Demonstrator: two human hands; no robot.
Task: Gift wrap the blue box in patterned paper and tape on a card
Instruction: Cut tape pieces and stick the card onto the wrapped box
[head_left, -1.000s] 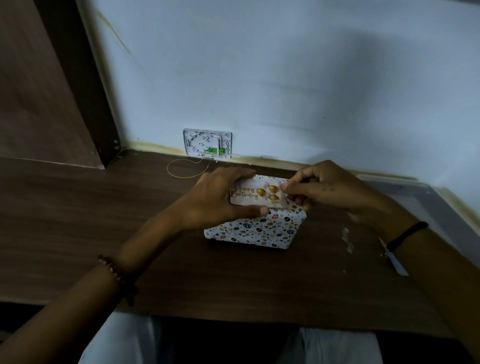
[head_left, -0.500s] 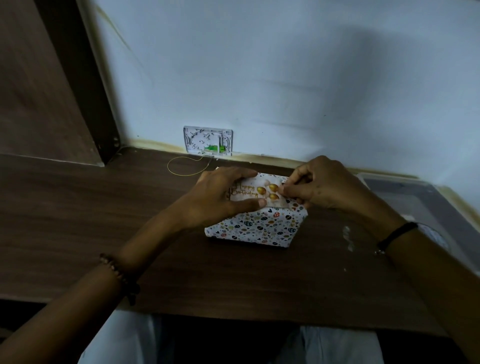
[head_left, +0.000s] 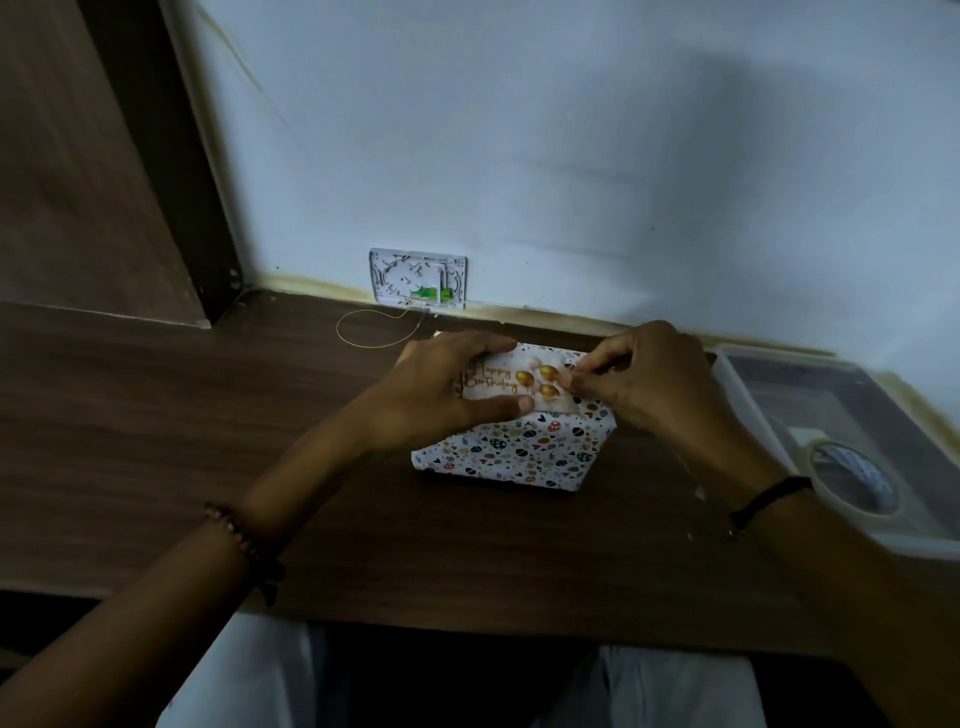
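The box (head_left: 514, 452), wrapped in white paper with small coloured shapes, lies on the wooden table (head_left: 156, 415) near the wall. A "Happy Birthday" card (head_left: 498, 382) with gold balloons lies on top of it. My left hand (head_left: 441, 395) spans the card, index finger along its far edge and thumb flat on its near edge, pressing it onto the box. My right hand (head_left: 644, 379) has its fingertips pinched together at the card's right end. What sits between them is too small to make out.
A roll of clear tape (head_left: 852, 483) sits in a shallow clear plastic tray (head_left: 748, 405) at the right. A white wall plate (head_left: 418, 277) and a thin yellow wire loop (head_left: 374, 327) are behind the box. A wooden panel (head_left: 78, 182) rises at the left.
My right fingertips have crept slightly left over the card's right end. My left hand stays on the card. The view has shifted, bringing the tray and tape roll into sight.
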